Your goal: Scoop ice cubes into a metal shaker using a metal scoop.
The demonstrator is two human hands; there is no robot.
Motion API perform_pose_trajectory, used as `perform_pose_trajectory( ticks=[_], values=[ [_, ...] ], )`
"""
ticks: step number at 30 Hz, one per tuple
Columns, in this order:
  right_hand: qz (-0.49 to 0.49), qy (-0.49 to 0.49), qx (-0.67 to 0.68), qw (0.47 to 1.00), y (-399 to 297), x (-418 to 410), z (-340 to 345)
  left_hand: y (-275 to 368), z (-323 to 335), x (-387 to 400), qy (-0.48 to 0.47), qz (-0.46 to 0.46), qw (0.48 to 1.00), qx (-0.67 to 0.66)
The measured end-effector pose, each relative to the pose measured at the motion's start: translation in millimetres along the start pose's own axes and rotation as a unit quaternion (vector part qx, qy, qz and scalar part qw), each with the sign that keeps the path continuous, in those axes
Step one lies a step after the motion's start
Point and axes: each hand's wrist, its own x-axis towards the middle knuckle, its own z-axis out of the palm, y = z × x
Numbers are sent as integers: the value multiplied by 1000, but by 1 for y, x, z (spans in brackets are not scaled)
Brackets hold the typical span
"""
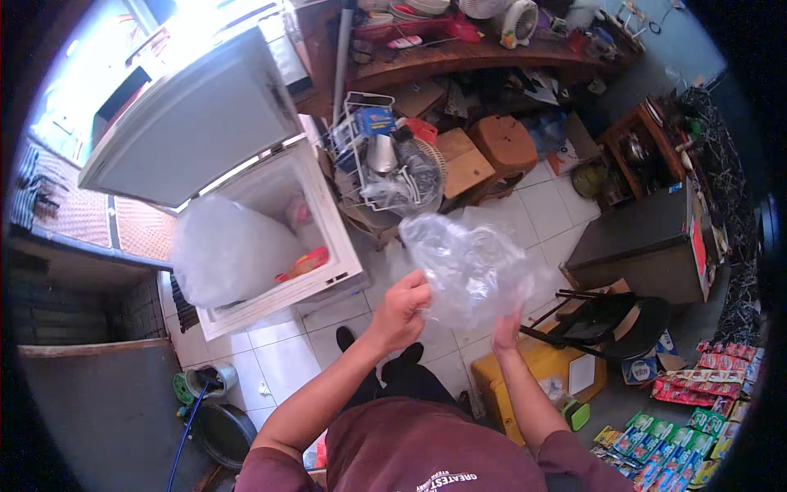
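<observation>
A crumpled clear plastic bag (473,264) is held up in front of me above the tiled floor. My left hand (403,307) grips its left edge in a closed fist. At the lower right side, my right hand (506,329) holds the film, its fingers partly veiled and blurred by the plastic. To the left stands a white chest freezer (344,264) with its lid (203,117) raised. A large, full, whitish plastic sack (230,252) bulges from it, beside a red and yellow packet (307,264).
Beyond the bag is a white wire rack (369,98) with kitchenware, near a wooden stool (464,163). A black folding chair (615,326) rests by a yellow box (492,387) on the right. Sachet packs (670,443) lie lower right. A dark basin (224,433) is lower left.
</observation>
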Motion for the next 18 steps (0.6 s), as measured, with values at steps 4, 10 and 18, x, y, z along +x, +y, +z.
perform_pose_trajectory(
  ticks=[4, 10, 18],
  values=[
    [-59, -365, 186, 910, -49, -24, 76, 36, -27, 10, -18, 58, 997, -51],
    [-189, -385, -210, 879, -113, -23, 176, 69, -113, 39, 21, 143, 988, -47],
    [-186, -230, -166, 941, -246, -50, 303, 120, -234, 79, 83, 166, 955, -230]
  ],
)
